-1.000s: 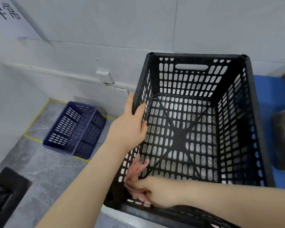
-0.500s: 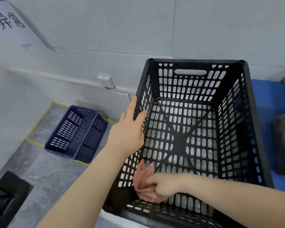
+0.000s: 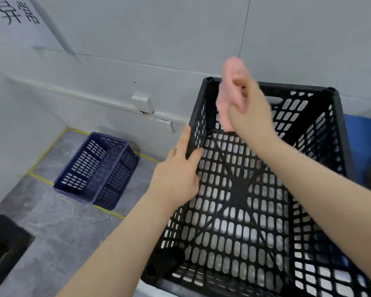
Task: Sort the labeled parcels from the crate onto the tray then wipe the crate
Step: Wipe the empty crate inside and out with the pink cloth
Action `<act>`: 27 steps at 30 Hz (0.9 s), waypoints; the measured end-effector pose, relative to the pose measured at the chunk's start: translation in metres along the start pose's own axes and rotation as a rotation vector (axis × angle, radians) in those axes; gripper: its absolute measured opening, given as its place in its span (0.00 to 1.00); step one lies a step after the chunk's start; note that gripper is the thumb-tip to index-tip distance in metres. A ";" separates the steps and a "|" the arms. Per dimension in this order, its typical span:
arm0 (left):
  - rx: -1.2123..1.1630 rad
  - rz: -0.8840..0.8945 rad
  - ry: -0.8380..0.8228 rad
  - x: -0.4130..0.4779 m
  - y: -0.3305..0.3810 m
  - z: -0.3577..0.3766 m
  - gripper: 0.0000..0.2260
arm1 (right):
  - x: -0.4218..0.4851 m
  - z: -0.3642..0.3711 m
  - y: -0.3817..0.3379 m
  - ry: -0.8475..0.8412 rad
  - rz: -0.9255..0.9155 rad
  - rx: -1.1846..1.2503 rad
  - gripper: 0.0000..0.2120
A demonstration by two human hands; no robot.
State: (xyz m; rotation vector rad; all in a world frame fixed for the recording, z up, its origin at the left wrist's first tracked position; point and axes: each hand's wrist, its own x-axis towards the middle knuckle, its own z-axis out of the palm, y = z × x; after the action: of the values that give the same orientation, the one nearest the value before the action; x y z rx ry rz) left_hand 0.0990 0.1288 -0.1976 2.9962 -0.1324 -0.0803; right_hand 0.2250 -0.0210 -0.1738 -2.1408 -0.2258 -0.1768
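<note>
A black perforated crate stands in front of me with nothing inside it. My left hand grips its left rim, fingers hooked over the wall. My right hand is raised above the crate's far left corner and holds a pink cloth, which is blurred by motion. No parcels or tray are in view.
A dark blue perforated basket lies on the grey floor to the left, inside yellow tape lines. A blue surface shows to the right of the crate. White wall with sockets runs behind. A black object sits bottom left.
My right hand has lifted the pink cloth from the crate's near left bottom corner up to above the far left corner. My left hand stays on the left rim.
</note>
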 end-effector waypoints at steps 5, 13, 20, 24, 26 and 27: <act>0.006 0.003 0.005 0.001 -0.001 0.001 0.24 | 0.001 0.095 0.034 -0.222 -0.135 0.018 0.34; -0.012 -0.019 -0.013 0.001 0.000 -0.001 0.22 | -0.052 0.130 0.146 -0.659 -0.110 -0.376 0.43; -0.003 -0.028 -0.050 0.002 0.001 -0.001 0.26 | -0.029 0.072 0.070 -0.673 0.494 0.358 0.16; 0.005 -0.039 -0.061 0.003 0.002 -0.002 0.25 | -0.046 0.045 0.034 -0.258 0.387 0.536 0.20; 0.000 -0.045 -0.050 0.003 0.001 -0.002 0.24 | -0.069 0.046 0.028 -0.291 0.231 0.513 0.30; -0.006 -0.050 -0.047 0.003 0.002 -0.002 0.23 | -0.081 0.053 0.027 -0.356 0.168 0.503 0.35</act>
State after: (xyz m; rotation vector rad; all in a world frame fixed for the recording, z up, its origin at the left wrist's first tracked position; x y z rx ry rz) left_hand 0.1019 0.1268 -0.1956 2.9932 -0.0626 -0.1567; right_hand 0.1549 0.0010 -0.2416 -1.6645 -0.2629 0.3313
